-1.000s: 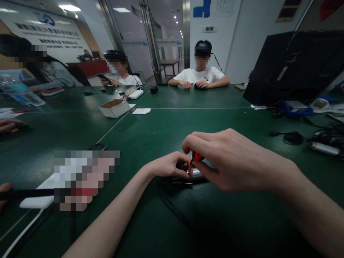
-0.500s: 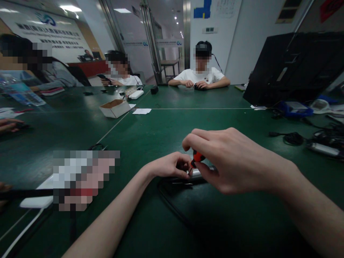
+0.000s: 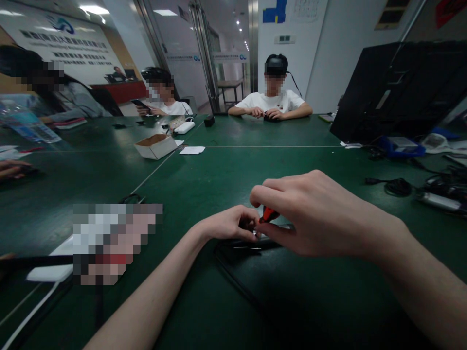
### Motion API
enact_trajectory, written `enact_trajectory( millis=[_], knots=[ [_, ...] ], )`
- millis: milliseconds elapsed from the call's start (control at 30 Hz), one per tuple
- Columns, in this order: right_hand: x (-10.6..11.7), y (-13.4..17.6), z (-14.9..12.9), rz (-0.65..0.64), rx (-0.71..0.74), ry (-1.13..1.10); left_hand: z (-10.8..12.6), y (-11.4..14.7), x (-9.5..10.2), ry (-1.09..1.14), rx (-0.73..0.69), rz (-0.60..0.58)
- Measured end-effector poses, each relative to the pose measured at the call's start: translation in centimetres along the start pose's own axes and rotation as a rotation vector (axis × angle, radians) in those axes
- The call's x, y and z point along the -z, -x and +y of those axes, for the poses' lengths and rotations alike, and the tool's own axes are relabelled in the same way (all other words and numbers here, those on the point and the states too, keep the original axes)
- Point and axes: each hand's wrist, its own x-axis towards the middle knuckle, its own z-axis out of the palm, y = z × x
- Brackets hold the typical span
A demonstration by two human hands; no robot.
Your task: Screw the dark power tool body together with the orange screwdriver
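Note:
A screwdriver [image 3: 269, 214] with a red and black handle is pinched between the thumb and fingers of my right hand [image 3: 314, 216]. Its tip points down and left, close to my left fingertips; what it touches is hidden. Below both hands lies a silver and black elongated device [image 3: 268, 242] on the table. My left hand [image 3: 233, 223] has thumb and fingers closed at the device's left part, holding it there. A black cable [image 3: 233, 274] runs from the device's left end down toward the lower middle. My right hand covers much of the device.
The green table [image 3: 219, 180] carries an open cardboard box [image 3: 156, 147], white paper [image 3: 192, 150] and a white power strip [image 3: 49, 272]. Black cables [image 3: 397, 187] and a large dark monitor [image 3: 394, 92] stand right. Several people sit around, one person [image 3: 273, 99] opposite.
My right hand's fingers have curled lower around the screwdriver, and its handle has tilted and sunk slightly between them. The left hand and the device have stayed in place.

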Motion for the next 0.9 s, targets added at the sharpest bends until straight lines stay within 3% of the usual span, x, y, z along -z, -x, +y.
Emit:
enact_trajectory(
  millis=[233, 567, 900],
  knots=[
    [0.06, 0.02, -0.2, -0.04, 0.019, -0.074, 0.1, -0.07, 0.23, -0.02, 0.029, -0.014],
    [-0.25, -0.13, 0.24, 0.008, -0.003, 0.062, -0.07, 0.12, -0.22, 0.027, 0.033, 0.037],
    [0.0, -0.03, 0.04, -0.02, 0.008, -0.02, -0.03, -0.02, -0.21, 0.021, 0.014, 0.032]
  ],
)
